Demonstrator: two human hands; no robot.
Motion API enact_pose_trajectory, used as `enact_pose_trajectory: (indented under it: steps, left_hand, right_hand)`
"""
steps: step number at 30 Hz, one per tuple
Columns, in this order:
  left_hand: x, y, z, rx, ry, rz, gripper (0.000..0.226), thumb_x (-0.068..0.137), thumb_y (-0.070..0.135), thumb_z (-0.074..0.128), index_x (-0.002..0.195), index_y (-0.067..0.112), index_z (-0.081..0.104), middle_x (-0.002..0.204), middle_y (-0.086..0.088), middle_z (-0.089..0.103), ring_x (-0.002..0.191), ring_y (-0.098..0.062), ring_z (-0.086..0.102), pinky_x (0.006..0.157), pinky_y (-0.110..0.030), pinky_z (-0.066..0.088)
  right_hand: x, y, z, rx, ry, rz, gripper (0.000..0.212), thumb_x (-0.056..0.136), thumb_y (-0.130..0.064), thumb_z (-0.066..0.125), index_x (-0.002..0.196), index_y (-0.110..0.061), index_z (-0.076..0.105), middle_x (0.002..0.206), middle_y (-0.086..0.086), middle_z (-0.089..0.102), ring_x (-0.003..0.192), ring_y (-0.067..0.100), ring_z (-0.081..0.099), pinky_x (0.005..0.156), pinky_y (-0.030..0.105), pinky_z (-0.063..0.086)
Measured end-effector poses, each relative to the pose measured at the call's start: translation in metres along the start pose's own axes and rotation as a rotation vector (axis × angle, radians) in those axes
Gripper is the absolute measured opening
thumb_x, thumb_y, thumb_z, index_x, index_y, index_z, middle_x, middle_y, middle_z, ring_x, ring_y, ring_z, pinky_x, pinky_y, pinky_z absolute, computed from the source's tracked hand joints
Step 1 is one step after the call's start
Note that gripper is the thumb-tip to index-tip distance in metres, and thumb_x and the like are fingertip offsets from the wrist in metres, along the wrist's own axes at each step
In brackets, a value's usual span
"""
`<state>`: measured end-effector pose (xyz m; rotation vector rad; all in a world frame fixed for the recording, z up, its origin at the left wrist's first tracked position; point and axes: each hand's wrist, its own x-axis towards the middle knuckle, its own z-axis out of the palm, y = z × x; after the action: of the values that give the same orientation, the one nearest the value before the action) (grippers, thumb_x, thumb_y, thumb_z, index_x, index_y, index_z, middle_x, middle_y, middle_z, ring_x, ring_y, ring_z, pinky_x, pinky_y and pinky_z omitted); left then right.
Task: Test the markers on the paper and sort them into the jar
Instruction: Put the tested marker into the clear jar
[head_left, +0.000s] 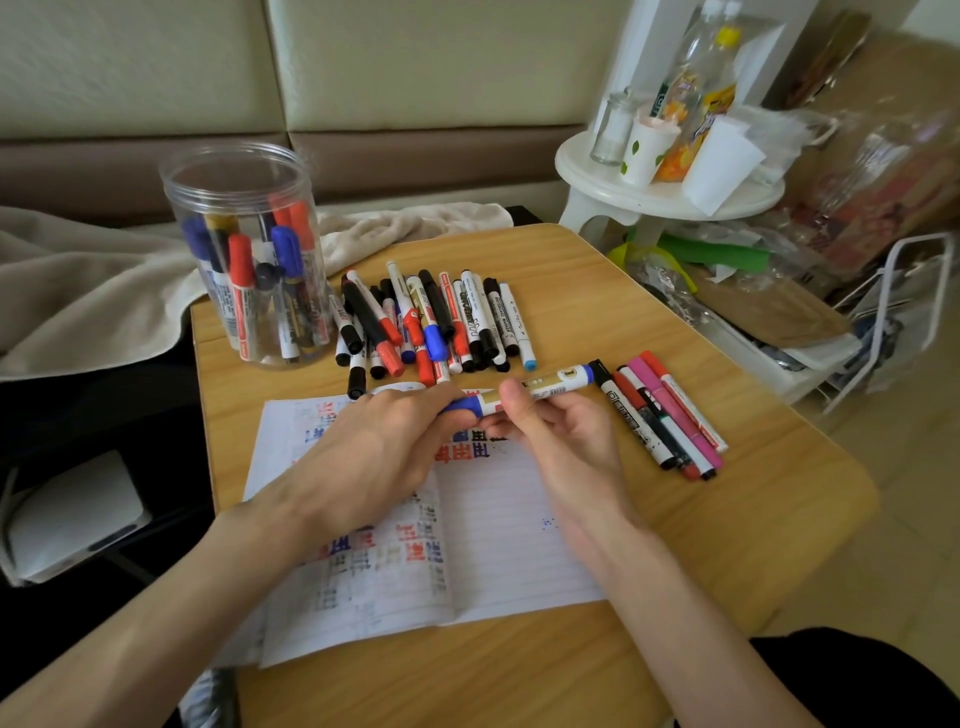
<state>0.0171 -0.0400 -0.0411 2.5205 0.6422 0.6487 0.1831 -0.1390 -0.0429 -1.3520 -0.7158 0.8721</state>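
A blue marker (550, 385) with a gold and white barrel lies level between both hands, just above the lined paper (498, 545). My left hand (384, 447) grips its blue cap end, and my right hand (556, 431) pinches the barrel near the middle. The paper carries red, blue and black test marks. At the table's back left a clear plastic jar (249, 260) stands open with several markers upright inside. Behind the paper lies a heap of loose markers (431, 322). A smaller row of markers (670, 415), one of them pink, rests to the right.
The wooden table (597, 291) is small with rounded corners. A beige blanket (88, 296) lies at the left behind the jar. A white stool (665, 192) with bottles and cups stands at the back right, beside plastic bags and a wire rack (893, 312).
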Motion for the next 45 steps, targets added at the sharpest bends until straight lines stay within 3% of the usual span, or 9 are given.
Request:
enact_pose_trajectory:
  steps: [5,9,14,19,22,26,31,39,45]
  left_hand:
    - [0.004,-0.002,-0.007,-0.154,-0.049,-0.024,0.031,0.106,0.043,0.04,0.095,0.025,0.062,0.07,0.005,0.059,0.064,-0.019,0.053,0.059,-0.031,0.04]
    - [0.003,-0.001,-0.009,-0.177,-0.105,-0.017,0.029,0.107,0.037,0.042,0.089,0.026,0.061,0.077,0.023,0.061,0.067,-0.007,0.056,0.06,-0.016,0.036]
    - [-0.002,-0.037,-0.044,-0.269,-0.021,-0.115,0.035,0.103,0.048,0.039,0.092,0.027,0.064,0.076,0.008,0.058,0.065,-0.014,0.056,0.058,-0.019,0.046]
    - [-0.007,-0.018,-0.021,-0.133,-0.05,-0.082,0.024,0.104,0.049,0.042,0.104,0.036,0.062,0.089,0.02,0.067,0.08,-0.006,0.064,0.066,-0.02,0.049]
    - [-0.011,-0.015,-0.012,-0.066,-0.037,-0.061,0.027,0.102,0.053,0.043,0.115,0.036,0.06,0.093,0.017,0.067,0.08,-0.007,0.063,0.068,-0.032,0.051]
    - [-0.013,-0.012,-0.006,0.022,-0.014,-0.011,0.034,0.098,0.058,0.042,0.117,0.034,0.058,0.088,0.026,0.056,0.073,-0.002,0.056,0.064,-0.024,0.041]
    - [-0.013,-0.012,-0.007,0.123,0.008,-0.031,0.039,0.096,0.06,0.04,0.118,0.033,0.057,0.091,0.026,0.05,0.068,-0.005,0.051,0.062,-0.02,0.034]
    - [-0.012,-0.011,-0.004,0.187,-0.023,-0.068,0.037,0.095,0.058,0.041,0.116,0.033,0.058,0.094,0.023,0.05,0.07,-0.007,0.05,0.063,-0.022,0.035]
    - [-0.009,-0.014,-0.002,0.199,-0.025,-0.082,0.03,0.097,0.054,0.047,0.113,0.031,0.058,0.088,0.021,0.053,0.067,-0.009,0.051,0.061,-0.027,0.038]
  right_hand:
    - [0.002,-0.003,-0.004,0.017,-0.023,-0.055,0.025,0.094,-0.022,0.074,0.103,0.001,0.075,0.09,0.011,0.079,0.086,0.022,0.077,0.081,0.024,0.059]
    - [0.003,0.0,-0.004,-0.011,-0.068,-0.063,0.025,0.095,-0.021,0.073,0.106,0.001,0.074,0.093,0.01,0.079,0.087,0.02,0.076,0.081,0.026,0.059]
    - [0.023,-0.027,-0.056,0.308,0.215,-0.091,0.031,0.087,-0.02,0.071,0.11,0.001,0.071,0.088,0.002,0.077,0.088,0.017,0.072,0.086,0.027,0.059]
    - [0.014,-0.008,-0.036,-0.002,0.117,-0.056,0.034,0.092,-0.034,0.074,0.108,-0.004,0.073,0.094,0.014,0.077,0.087,0.024,0.073,0.091,0.04,0.06]
    - [0.011,-0.007,-0.03,-0.038,0.132,-0.055,0.023,0.096,-0.033,0.074,0.105,-0.011,0.074,0.085,0.006,0.075,0.079,0.017,0.069,0.076,0.032,0.056]
    - [0.005,-0.005,-0.029,-0.107,0.156,-0.08,0.011,0.098,-0.03,0.072,0.095,-0.019,0.072,0.072,-0.002,0.063,0.064,0.01,0.055,0.063,0.025,0.045]
    - [0.005,-0.004,-0.033,-0.112,0.244,-0.039,0.017,0.094,-0.03,0.077,0.09,-0.015,0.072,0.069,0.002,0.065,0.062,0.014,0.055,0.07,0.035,0.053]
    - [0.008,0.005,-0.043,-0.202,0.247,-0.147,0.012,0.094,-0.015,0.076,0.103,-0.008,0.074,0.063,-0.01,0.066,0.056,0.007,0.059,0.058,0.019,0.05]
    - [0.006,0.01,-0.033,-0.338,0.122,-0.226,0.019,0.093,-0.019,0.077,0.082,-0.005,0.073,0.059,-0.008,0.068,0.049,0.01,0.06,0.052,0.023,0.05]
